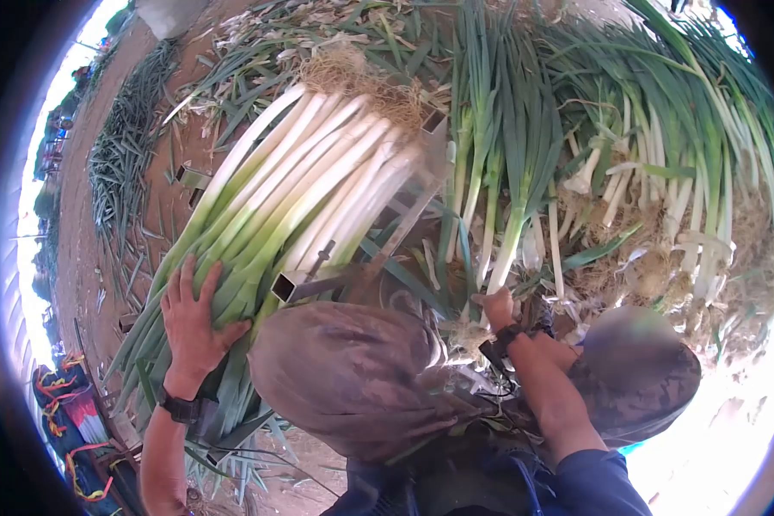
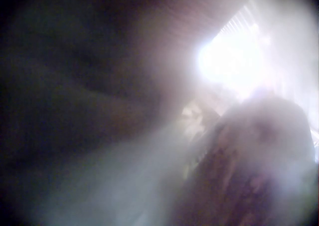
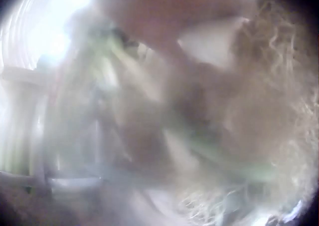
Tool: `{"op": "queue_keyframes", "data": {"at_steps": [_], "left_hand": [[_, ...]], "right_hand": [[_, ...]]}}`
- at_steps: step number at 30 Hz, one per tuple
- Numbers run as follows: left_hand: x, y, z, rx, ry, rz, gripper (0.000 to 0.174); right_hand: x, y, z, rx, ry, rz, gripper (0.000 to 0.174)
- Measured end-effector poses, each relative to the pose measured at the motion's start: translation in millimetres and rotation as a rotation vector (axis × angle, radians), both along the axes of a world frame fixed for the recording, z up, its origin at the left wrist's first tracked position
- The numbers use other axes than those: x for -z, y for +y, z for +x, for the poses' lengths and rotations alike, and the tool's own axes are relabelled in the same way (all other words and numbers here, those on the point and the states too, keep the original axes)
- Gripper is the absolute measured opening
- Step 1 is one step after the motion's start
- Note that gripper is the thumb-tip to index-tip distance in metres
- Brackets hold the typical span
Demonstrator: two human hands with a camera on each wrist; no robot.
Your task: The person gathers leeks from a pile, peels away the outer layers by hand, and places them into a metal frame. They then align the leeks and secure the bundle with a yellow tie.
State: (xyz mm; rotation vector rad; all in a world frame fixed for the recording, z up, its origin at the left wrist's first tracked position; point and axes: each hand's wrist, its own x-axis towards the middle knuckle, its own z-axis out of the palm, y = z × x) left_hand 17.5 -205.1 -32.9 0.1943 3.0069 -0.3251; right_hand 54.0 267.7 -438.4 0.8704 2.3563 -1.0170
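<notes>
A thick pile of long green onions (image 1: pixel 292 172) lies across a metal frame (image 1: pixel 310 285), white stalks and roots pointing away and green leaves toward the body. My left hand (image 1: pixel 193 322) rests on the green part with fingers straight and spread. To the right, my right hand (image 1: pixel 497 310) grips a green onion (image 1: pixel 509 245) near its root end, its leaves stretching away. In the right wrist view, pale roots (image 3: pixel 199 208) show beside the blurred hand. The left wrist view is mostly haze and camouflage cloth (image 2: pixel 249 156).
More green onions with muddy roots (image 1: pixel 697 215) are heaped at the right. Trimmed leaves (image 1: pixel 133 146) cover the ground at far left. A camouflage-clad knee (image 1: pixel 344 370) stands between the hands. Coloured ties (image 1: pixel 77 430) lie at lower left.
</notes>
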Motion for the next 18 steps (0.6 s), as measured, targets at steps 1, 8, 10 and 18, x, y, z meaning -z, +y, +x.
{"op": "queue_keyframes", "data": {"at_steps": [1,8,10,18], "left_hand": [[0,1,-1,0.002,0.0,0.01,0.095],[0,5,0,-0.016,-0.027,0.007,0.093],[0,6,1,-0.024,0.018,0.015,0.094],[3,0,5,0.012,0.059,0.027,0.097]], "right_hand": [[-10,-10,-2,-0.003,0.004,-0.004,0.056],[-43,-21,-12,0.05,-0.069,0.0,0.06],[-45,6,-2,0.106,-0.065,-0.344,0.053],[-91,40,-11,0.644,-0.24,-1.287,0.035]]}}
